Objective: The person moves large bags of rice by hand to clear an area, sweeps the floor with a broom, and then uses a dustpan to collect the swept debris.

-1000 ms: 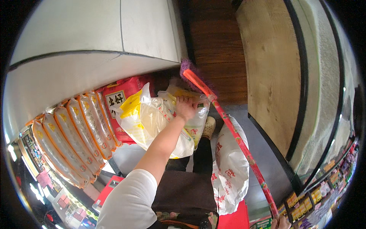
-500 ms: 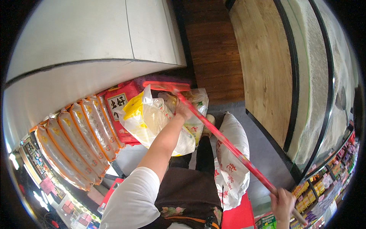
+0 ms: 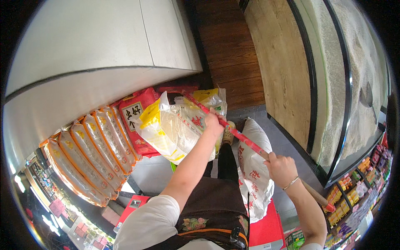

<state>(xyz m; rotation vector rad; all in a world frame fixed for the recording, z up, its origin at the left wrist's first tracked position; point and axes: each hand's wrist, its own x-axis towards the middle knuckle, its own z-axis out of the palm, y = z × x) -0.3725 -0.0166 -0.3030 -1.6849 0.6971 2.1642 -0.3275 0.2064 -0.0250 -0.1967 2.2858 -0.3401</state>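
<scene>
A long red-handled broom [image 3: 245, 138] slants from the far middle toward the near right. My left hand [image 3: 214, 122] is closed around its upper shaft, above the plastic rice bags. My right hand [image 3: 281, 170], with a bracelet at the wrist, grips the shaft lower down; the handle's bare end sticks out past the forearm. The red broom head [image 3: 179, 89] lies in the dark gap behind the bags, partly hidden. Just below and left of my left hand stands a clear-and-yellow bag of rice [image 3: 173, 133].
A red rice bag [image 3: 135, 118] and a row of orange-edged clear packs [image 3: 89, 152] line the left. A white sack [image 3: 256, 166] stands by my legs on the right. Glass-fronted grain bins [image 3: 287, 71] rise at the right, a pale cabinet [image 3: 104, 37] at the far left.
My right hand has moved up the shaft, inward and away from me. The left hand has shifted right, and the broom head has sunk deeper behind the bags.
</scene>
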